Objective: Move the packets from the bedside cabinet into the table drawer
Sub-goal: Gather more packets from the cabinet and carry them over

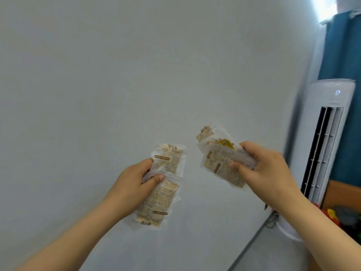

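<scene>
L hand (134, 184) grips L packets (166, 173), 2 of them fanned out. Thumb is pressed across the front where they overlap, fingers curled behind. One sticks up above the thumb w/ "HAND WARMER" print readable, the other hangs below the hand, print upside down. R hand (267, 169) clamps R packets (220, 167), a crumpled bunch of at least 2, exact count unclear. Thumb is on the front and fingers wrap the back, w/ a yellow bit showing betw. the packets at the top. Hands are apart, R a bit higher, packets not touching across the gap. Both are held up in front of a plain wall (136, 65). Right of R hand stands a white AC (330, 98), display lit. A blue curtain (343, 55) is behind it. Under R forearm are blurred red and yellow items (330, 214)
</scene>
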A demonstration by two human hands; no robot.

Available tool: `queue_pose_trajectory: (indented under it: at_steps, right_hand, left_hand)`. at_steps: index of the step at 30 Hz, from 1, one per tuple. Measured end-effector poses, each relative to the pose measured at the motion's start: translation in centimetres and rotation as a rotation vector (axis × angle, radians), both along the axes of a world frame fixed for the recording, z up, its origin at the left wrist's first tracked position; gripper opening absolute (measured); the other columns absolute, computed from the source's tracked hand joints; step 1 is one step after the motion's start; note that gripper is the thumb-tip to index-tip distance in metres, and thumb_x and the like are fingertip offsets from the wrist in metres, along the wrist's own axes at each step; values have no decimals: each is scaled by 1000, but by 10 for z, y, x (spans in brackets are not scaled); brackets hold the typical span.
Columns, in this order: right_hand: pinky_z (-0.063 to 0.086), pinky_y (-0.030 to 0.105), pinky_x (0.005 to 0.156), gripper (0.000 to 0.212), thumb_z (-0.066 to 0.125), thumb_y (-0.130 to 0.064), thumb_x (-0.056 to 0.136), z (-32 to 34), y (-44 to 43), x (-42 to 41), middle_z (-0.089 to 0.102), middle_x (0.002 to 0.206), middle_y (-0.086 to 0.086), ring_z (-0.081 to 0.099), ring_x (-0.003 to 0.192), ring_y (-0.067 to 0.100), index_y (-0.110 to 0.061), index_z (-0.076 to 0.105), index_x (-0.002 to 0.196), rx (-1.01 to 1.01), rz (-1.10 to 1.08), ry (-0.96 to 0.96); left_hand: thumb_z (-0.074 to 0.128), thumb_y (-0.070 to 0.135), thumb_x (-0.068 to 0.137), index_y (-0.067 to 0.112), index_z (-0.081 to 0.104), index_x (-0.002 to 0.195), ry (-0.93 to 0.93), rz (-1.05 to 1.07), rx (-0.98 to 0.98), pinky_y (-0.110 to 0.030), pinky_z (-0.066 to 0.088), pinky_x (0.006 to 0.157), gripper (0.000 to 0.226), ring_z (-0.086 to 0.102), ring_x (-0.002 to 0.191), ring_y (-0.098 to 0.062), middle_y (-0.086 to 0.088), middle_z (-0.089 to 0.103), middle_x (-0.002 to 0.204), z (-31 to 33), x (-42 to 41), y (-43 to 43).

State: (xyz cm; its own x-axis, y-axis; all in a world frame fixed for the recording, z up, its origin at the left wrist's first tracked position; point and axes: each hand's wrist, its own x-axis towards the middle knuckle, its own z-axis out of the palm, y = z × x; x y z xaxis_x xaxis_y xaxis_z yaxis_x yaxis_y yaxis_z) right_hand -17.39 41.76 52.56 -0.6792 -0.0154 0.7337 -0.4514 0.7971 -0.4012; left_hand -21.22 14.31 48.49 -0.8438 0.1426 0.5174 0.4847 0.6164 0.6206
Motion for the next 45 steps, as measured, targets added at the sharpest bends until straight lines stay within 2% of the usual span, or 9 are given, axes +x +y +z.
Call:
queue_pose_trajectory:
  at_steps: [4,8,11,18,19,21,30,38,45]
  right_hand:
    - [57,36,59,13,69,-14,82,24,72,19,68,77,-9,64,72,7,-26,66,87,-71,-74,48]
    - [53,13,55,15,70,-14,84,37,149,48,68,82,-17,63,80,-6,-27,67,89,-97,-135,124]
    - [47,5,53,18,71,-13,83,44,207,72,68,81,-21,63,80,-8,-29,67,89,-119,-190,189]
    - [51,10,58,22,71,-12,83,41,306,100,69,89,-22,65,83,-2,-31,68,94,-111,-314,234]
    - [53,13,59,22,71,-12,83,38,309,95,69,89,-21,65,83,-1,-31,68,93,-141,-307,228]
    - [54,15,61,23,71,-12,83,35,397,110,70,89,-20,66,84,-1,-32,68,93,-188,-483,276]
    - [58,21,64,23,71,-14,84,27,495,92,70,90,-22,67,87,-1,-35,67,93,-206,-659,312]
    - [54,12,61,33,73,-18,81,35,589,78,63,90,-37,61,92,-10,-47,58,86,-142,-951,350]
    - [55,13,63,22,72,-19,82,24,666,110,68,93,-18,65,88,1,-35,63,95,-172,-1131,387]
  left_hand:
    - [59,30,90,19,52,75,108,-128,54,-17,44,56,19,56,65,0,20,63,73,31,-13,85]
    - [58,35,90,13,60,91,130,-292,144,-39,55,71,23,65,78,-10,5,70,87,51,-16,179]
    - [59,33,90,16,63,94,146,-396,218,-37,57,73,18,67,83,-8,8,71,92,57,-18,252]
    - [59,28,89,29,63,99,147,-558,341,-9,52,66,11,64,88,7,27,68,97,57,-25,368]
    - [59,28,89,30,63,99,158,-561,300,-10,52,66,11,64,88,8,28,67,97,58,-24,367]
    - [59,29,90,34,62,97,182,-718,258,-12,53,65,10,64,89,8,31,66,97,58,-49,507]
    - [58,29,89,31,62,105,154,-964,354,-5,49,64,17,61,92,12,25,68,98,64,-88,635]
    - [59,28,89,40,60,100,126,-1247,360,-5,49,65,16,62,91,12,34,65,99,85,-121,785]
    - [58,30,90,34,62,101,115,-1421,363,-7,49,65,13,63,90,10,31,66,98,77,-91,911]
